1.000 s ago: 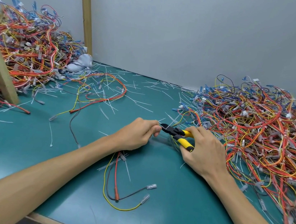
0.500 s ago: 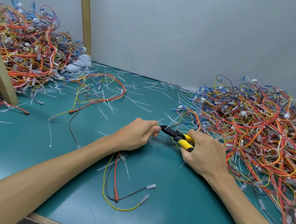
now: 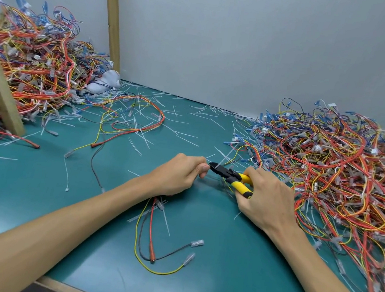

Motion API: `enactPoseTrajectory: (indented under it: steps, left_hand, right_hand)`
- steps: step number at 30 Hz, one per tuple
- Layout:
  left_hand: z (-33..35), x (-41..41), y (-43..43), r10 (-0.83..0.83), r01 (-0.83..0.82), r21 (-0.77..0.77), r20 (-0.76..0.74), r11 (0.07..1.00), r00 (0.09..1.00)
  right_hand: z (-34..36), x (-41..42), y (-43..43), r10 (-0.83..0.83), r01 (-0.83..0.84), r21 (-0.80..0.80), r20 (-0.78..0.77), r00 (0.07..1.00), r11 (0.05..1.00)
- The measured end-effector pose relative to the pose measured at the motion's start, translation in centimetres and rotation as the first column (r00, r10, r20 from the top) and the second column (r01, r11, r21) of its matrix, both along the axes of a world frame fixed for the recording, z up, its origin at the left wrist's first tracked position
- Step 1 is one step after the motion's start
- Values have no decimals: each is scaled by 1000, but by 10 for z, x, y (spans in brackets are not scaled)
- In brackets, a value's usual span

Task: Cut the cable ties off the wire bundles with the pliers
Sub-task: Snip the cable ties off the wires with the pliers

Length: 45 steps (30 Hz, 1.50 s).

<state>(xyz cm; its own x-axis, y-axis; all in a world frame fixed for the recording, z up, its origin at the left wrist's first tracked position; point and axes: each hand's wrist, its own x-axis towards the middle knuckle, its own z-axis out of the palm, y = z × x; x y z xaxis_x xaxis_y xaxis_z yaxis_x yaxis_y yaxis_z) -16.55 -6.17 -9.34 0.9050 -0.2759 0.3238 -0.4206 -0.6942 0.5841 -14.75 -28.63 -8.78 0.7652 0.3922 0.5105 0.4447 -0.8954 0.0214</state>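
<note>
A green worktable [image 3: 241,289] carries two big heaps of coloured wire, the left pile [image 3: 33,63] at the far corner and the right pile [image 3: 329,178] along the other side. Snipped white ties [image 3: 66,175] are strewn between them. Two bare forearms reach to the middle. The left hand [image 3: 177,175] is curled tight round a small wire bundle [image 3: 152,228], whose yellow, red and black tails trail back toward the person. The right hand [image 3: 265,199], just beside it, clasps the yellow handles of the pliers [image 3: 230,175]. Their long axis runs right to left, the black nose at the left fingertips. Fingers hide the tie; the cut likely falls there.
</note>
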Motion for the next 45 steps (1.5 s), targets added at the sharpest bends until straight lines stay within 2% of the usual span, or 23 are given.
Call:
enactPoseTrajectory:
  steps: [13, 22, 30, 45]
  left_hand:
    - [-2, 2, 0, -8, 8, 7, 13, 1000, 1000]
    - [-1, 2, 1, -12, 12, 13, 3, 1000, 1000]
    - [-2, 3, 1, -15, 15, 0, -15, 1000, 1000]
    - [0, 4, 3, -51, 51, -21, 2, 998, 999]
  right_hand:
    - [1, -1, 0, -9, 9, 18, 5, 1000, 1000]
    - [-3, 3, -2, 20, -23, 45, 75, 997, 999]
    - [-3, 2, -1, 55, -56, 95, 19, 998, 994]
    - [0, 0, -3, -18, 18, -11, -14, 1000, 1000]
